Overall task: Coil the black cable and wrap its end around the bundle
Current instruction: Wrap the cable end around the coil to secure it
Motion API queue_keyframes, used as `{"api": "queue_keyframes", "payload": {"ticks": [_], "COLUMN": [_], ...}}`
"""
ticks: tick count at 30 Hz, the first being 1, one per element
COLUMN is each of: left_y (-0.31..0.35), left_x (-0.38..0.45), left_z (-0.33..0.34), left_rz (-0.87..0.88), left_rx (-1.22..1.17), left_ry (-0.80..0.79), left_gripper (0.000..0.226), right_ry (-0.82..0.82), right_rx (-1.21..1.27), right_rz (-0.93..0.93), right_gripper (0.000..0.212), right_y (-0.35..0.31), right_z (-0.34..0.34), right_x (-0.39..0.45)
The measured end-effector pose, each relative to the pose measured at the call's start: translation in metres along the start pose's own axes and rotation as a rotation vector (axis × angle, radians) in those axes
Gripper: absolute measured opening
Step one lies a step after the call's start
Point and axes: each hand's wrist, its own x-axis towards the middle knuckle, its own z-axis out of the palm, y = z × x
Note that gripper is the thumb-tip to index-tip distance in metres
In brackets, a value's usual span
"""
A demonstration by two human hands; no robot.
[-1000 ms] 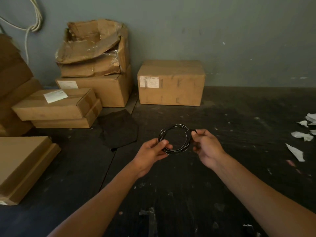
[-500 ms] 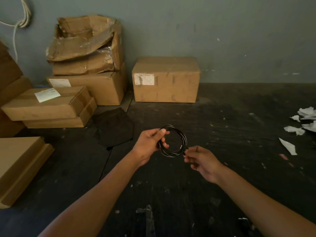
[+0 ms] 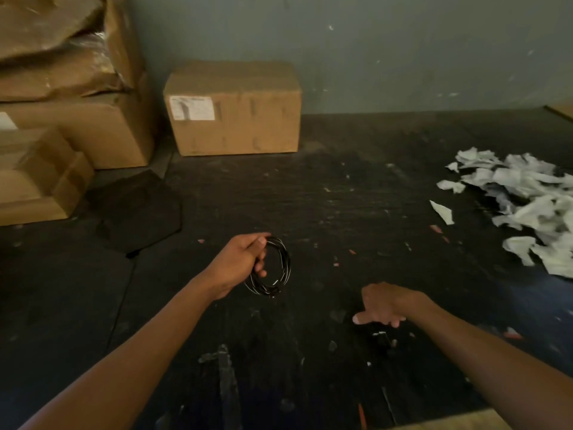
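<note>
Thin black cable (image 3: 270, 268), coiled: gripped by left hand (image 3: 238, 262) fingers only. Right hand (image 3: 383, 304) has released, fingers loosely curled, empty. Wrap likely finished.

Black cable (image 3: 280, 268): coil's left arc hidden inside left hand (image 3: 238, 262); wrapped end indistinguishable. Right hand (image 3: 383, 304): curled fingers concealed beneath. Torn paper (image 3: 527, 206), beyond right hand: cropped by frame edge.

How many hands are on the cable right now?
1. The left hand grips the coiled cable at its left side; the right hand hangs apart, lower right, holding nothing visible.
</note>
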Motion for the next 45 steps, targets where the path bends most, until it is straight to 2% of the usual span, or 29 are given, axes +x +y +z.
{"api": "queue_keyframes", "payload": {"ticks": [6,11,15,18,25,31,35,42,45], "left_y": [-0.015,-0.018,-0.019,-0.022,-0.017,0.004,0.016,0.029,0.034], "left_x": [0.003,0.002,0.000,-0.003,-0.008,-0.017,-0.020,-0.018,-0.017], "left_z": [0.022,0.027,0.026,0.024,0.011,-0.009,-0.024,-0.041,-0.045], "left_rz": [-0.044,0.017,0.004,-0.037,-0.099,-0.031,0.040,0.046,0.053], "left_rx": [0.070,0.116,0.168,0.176,0.164,0.090,0.060,-0.074,-0.103], "left_ry": [-0.111,-0.117,-0.088,-0.076,0.012,0.109,0.184,0.205,0.195], "left_gripper": [0.044,0.034,0.032,0.032,0.019,0.026,0.024,0.026,0.030], "right_ry": [-0.101,-0.131,-0.127,-0.017,0.386,0.639,0.728,0.761,0.785], "right_rx": [0.122,0.171,0.228,0.311,0.482,0.385,0.378,0.516,0.530], "right_rz": [0.099,0.113,0.016,-0.144,-0.490,-0.725,-0.793,-0.984,-1.019], "right_gripper": [0.037,0.047,0.033,0.034,0.033,0.039,0.043,0.023,0.022], "right_y": [0.015,0.012,-0.002,-0.022,-0.091,-0.132,-0.143,-0.147,-0.146], "right_z": [0.025,0.027,0.016,0.003,-0.038,-0.065,-0.073,-0.074,-0.074], "right_x": [-0.007,-0.004,0.002,0.005,-0.008,-0.021,-0.023,-0.026,-0.028]}}
